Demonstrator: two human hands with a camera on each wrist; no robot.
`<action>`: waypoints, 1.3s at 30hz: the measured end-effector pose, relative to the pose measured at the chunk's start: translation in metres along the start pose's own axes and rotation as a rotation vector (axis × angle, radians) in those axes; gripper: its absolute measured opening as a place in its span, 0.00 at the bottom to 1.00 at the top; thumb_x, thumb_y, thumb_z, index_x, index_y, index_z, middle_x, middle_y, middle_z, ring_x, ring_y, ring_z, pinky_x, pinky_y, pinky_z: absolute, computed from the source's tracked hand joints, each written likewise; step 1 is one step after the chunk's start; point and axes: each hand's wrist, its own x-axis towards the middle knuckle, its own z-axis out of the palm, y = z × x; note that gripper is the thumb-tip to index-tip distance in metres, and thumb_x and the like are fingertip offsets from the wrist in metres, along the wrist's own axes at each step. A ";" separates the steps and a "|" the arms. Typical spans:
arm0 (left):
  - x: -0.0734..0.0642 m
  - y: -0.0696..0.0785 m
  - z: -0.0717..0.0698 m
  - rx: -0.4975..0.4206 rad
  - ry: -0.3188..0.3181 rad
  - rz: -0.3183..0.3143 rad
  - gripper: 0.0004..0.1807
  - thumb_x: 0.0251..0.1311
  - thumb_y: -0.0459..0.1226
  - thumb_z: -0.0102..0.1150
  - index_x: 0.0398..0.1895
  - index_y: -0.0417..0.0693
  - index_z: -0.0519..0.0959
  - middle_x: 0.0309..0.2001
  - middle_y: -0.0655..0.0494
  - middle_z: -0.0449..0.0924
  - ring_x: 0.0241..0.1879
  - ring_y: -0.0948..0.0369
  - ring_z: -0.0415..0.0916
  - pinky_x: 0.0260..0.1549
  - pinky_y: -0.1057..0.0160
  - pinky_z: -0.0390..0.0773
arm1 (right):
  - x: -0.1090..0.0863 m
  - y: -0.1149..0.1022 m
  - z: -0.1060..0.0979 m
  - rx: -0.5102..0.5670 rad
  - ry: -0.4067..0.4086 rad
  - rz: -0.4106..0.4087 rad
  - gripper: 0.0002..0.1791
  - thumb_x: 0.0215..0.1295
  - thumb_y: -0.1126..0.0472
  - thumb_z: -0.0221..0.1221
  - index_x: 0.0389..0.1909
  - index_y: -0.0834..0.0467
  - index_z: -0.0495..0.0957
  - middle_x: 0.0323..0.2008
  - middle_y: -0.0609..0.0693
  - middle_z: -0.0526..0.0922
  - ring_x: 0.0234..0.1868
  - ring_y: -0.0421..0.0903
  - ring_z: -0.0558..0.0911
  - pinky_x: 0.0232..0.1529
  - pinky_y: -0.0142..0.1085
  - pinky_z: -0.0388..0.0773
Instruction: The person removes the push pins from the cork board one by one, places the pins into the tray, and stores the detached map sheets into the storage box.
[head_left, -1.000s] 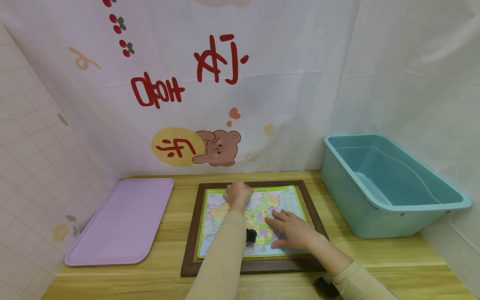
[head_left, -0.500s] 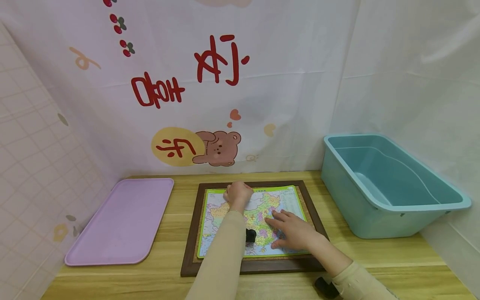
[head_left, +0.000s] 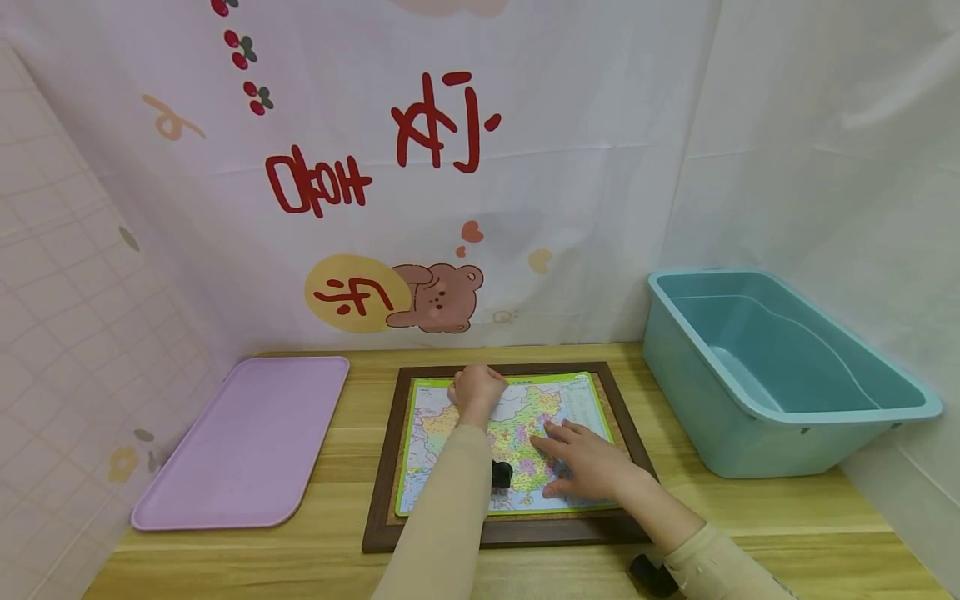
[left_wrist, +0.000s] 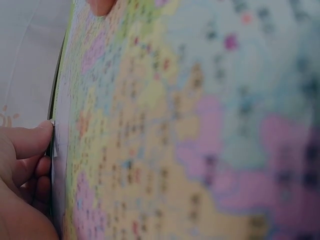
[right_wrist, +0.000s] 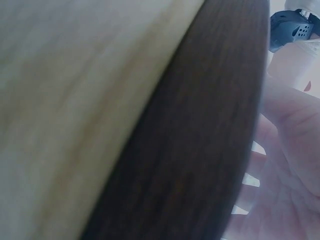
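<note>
A green-bordered printed map of China (head_left: pixel 435 442) lies within a dark brown frame (head_left: pixel 386 467) in the head view. My left hand (head_left: pixel 477 390) is curled at the map's top edge. In the left wrist view its thumb (left_wrist: pixel 32 141) meets the curled fingers at that edge, pinching it; the printed map (left_wrist: pixel 150 130) fills the rest, and a fingertip (left_wrist: pixel 101 6) touches it at the top. My right hand (head_left: pixel 585 461) rests on the map's lower right with fingers spread. The right wrist view has that hand (right_wrist: pixel 287 165) beyond the frame's bar (right_wrist: pixel 190 120).
On the left of the wooden table (head_left: pixel 337 517) lies a pink-purple tray (head_left: pixel 247 446). A deep teal tub (head_left: pixel 738 417) stands at the right. Behind the table hangs a white printed cloth (head_left: pixel 570 208). A black camera (head_left: pixel 652 577) sits by my right wrist.
</note>
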 end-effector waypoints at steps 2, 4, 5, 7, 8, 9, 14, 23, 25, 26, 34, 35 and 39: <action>-0.001 0.000 -0.001 0.002 0.001 -0.003 0.11 0.60 0.41 0.69 0.20 0.52 0.84 0.32 0.57 0.81 0.52 0.47 0.70 0.61 0.42 0.58 | 0.000 0.000 0.000 0.003 -0.002 0.003 0.44 0.57 0.39 0.66 0.70 0.60 0.69 0.69 0.67 0.64 0.65 0.73 0.65 0.62 0.62 0.65; -0.001 0.001 -0.001 0.011 0.001 -0.004 0.11 0.60 0.41 0.69 0.20 0.52 0.83 0.32 0.57 0.80 0.51 0.48 0.71 0.61 0.43 0.59 | 0.000 0.000 0.000 0.005 -0.003 0.005 0.44 0.57 0.39 0.66 0.70 0.59 0.69 0.69 0.67 0.64 0.65 0.73 0.65 0.62 0.62 0.66; -0.002 0.001 -0.001 0.015 0.002 -0.005 0.11 0.60 0.41 0.69 0.20 0.53 0.83 0.32 0.57 0.80 0.50 0.48 0.71 0.60 0.43 0.60 | 0.000 0.000 0.000 0.007 -0.003 0.006 0.44 0.57 0.39 0.66 0.70 0.59 0.69 0.69 0.67 0.64 0.65 0.73 0.65 0.62 0.62 0.65; -0.002 0.002 -0.001 0.023 0.002 -0.007 0.11 0.59 0.41 0.69 0.20 0.53 0.83 0.31 0.57 0.80 0.50 0.48 0.71 0.59 0.42 0.60 | 0.000 0.001 0.000 0.007 -0.002 0.007 0.44 0.57 0.39 0.66 0.70 0.59 0.69 0.70 0.67 0.64 0.66 0.73 0.64 0.62 0.62 0.65; -0.002 0.002 -0.001 0.027 0.002 -0.007 0.11 0.60 0.41 0.69 0.20 0.53 0.83 0.31 0.57 0.80 0.49 0.48 0.71 0.59 0.42 0.60 | 0.000 0.001 0.001 0.008 0.000 0.005 0.44 0.57 0.39 0.66 0.70 0.59 0.69 0.70 0.67 0.64 0.66 0.73 0.64 0.62 0.62 0.65; -0.002 0.002 -0.001 0.028 0.001 -0.009 0.11 0.60 0.41 0.69 0.20 0.53 0.83 0.31 0.57 0.79 0.50 0.48 0.70 0.59 0.42 0.60 | 0.000 0.001 0.001 0.009 0.002 0.004 0.44 0.57 0.39 0.66 0.70 0.59 0.69 0.70 0.67 0.64 0.66 0.73 0.64 0.62 0.62 0.65; -0.002 0.002 0.000 0.035 -0.001 -0.017 0.12 0.60 0.42 0.69 0.19 0.52 0.82 0.30 0.57 0.78 0.51 0.48 0.70 0.60 0.42 0.59 | -0.001 0.000 0.001 0.009 0.010 -0.003 0.44 0.57 0.39 0.66 0.69 0.59 0.69 0.69 0.67 0.64 0.66 0.73 0.65 0.62 0.62 0.65; 0.000 0.004 0.001 0.070 -0.007 -0.027 0.14 0.62 0.40 0.66 0.18 0.52 0.80 0.31 0.56 0.76 0.48 0.49 0.69 0.56 0.43 0.61 | -0.001 0.001 0.001 0.008 0.015 -0.004 0.43 0.58 0.40 0.66 0.70 0.60 0.69 0.69 0.66 0.64 0.66 0.72 0.64 0.62 0.61 0.65; 0.002 0.004 0.001 0.082 -0.014 -0.029 0.15 0.63 0.40 0.64 0.17 0.52 0.79 0.31 0.55 0.76 0.48 0.49 0.69 0.56 0.43 0.61 | -0.001 0.001 0.001 0.004 0.018 -0.010 0.43 0.58 0.40 0.66 0.69 0.60 0.69 0.69 0.66 0.64 0.66 0.72 0.65 0.61 0.61 0.66; 0.002 0.004 0.001 0.087 -0.019 -0.026 0.15 0.63 0.40 0.64 0.17 0.51 0.79 0.31 0.55 0.76 0.48 0.49 0.69 0.56 0.43 0.62 | -0.001 0.001 0.001 0.002 0.021 -0.011 0.43 0.58 0.40 0.66 0.69 0.60 0.69 0.69 0.66 0.64 0.66 0.72 0.65 0.61 0.61 0.66; 0.001 0.003 -0.001 0.066 -0.042 -0.004 0.18 0.63 0.40 0.62 0.14 0.51 0.77 0.29 0.56 0.76 0.49 0.48 0.69 0.59 0.43 0.59 | -0.002 0.000 -0.001 0.001 0.020 -0.007 0.43 0.57 0.40 0.66 0.69 0.59 0.69 0.69 0.66 0.65 0.65 0.72 0.65 0.60 0.62 0.67; 0.001 0.002 -0.002 0.061 -0.043 -0.001 0.18 0.63 0.40 0.63 0.14 0.51 0.77 0.30 0.56 0.76 0.49 0.48 0.69 0.59 0.43 0.59 | -0.002 0.000 0.000 -0.001 0.019 -0.007 0.43 0.57 0.40 0.66 0.69 0.59 0.69 0.69 0.66 0.65 0.65 0.72 0.66 0.60 0.62 0.67; 0.001 0.000 -0.003 0.044 -0.052 0.010 0.16 0.63 0.40 0.63 0.15 0.50 0.79 0.32 0.56 0.77 0.48 0.48 0.69 0.58 0.42 0.59 | -0.002 0.000 0.001 -0.003 0.019 -0.010 0.43 0.57 0.40 0.66 0.69 0.59 0.69 0.69 0.66 0.65 0.65 0.72 0.66 0.60 0.62 0.67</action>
